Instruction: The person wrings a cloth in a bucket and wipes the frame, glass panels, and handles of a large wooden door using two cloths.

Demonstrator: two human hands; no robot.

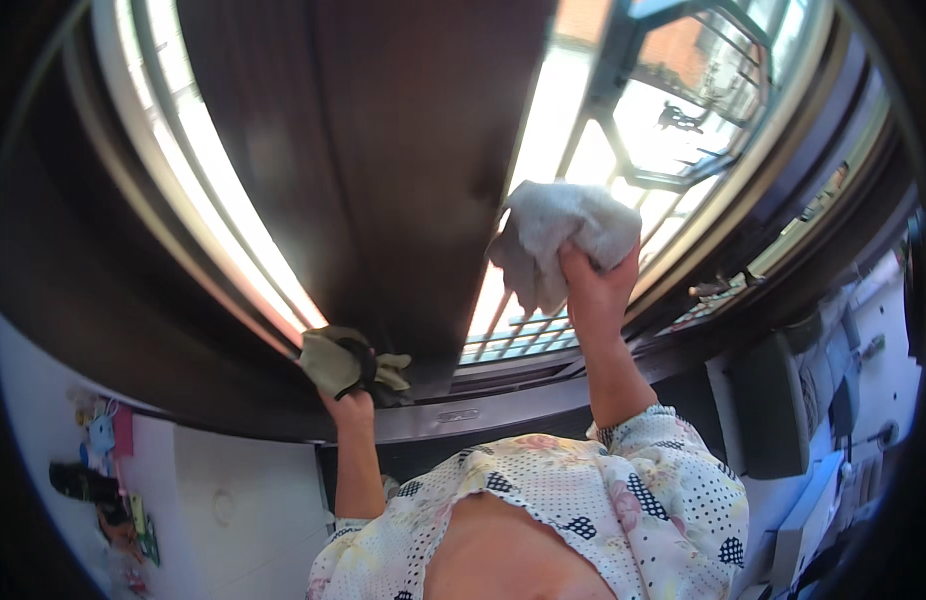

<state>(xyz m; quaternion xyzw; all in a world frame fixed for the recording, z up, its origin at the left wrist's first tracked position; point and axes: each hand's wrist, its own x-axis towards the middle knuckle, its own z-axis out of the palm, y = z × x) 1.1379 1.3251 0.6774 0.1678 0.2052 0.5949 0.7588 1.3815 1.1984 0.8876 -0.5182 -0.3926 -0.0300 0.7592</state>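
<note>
My right hand [602,281] grips a crumpled light grey cloth [572,225], held up at the window pane [519,326] on the right. Part of the cloth hangs loose on its left side, beside the edge of a wide dark brown panel [350,165]. Lower down, a pale yellow and black glove [343,364] covers my left hand [350,397], leaving the wrist bare. That hand is at the foot of the dark panel, beside the bright left-hand opening. Whether its fingers grip anything is hidden by the glove and blur.
Outside the pane is a metal security grille [609,142]. A metal sill track [493,412] runs below the panel. Dark frame parts curve along both sides. At the lower right stands a dark grey chair or sofa [767,405]; several small items hang or lie at the lower left.
</note>
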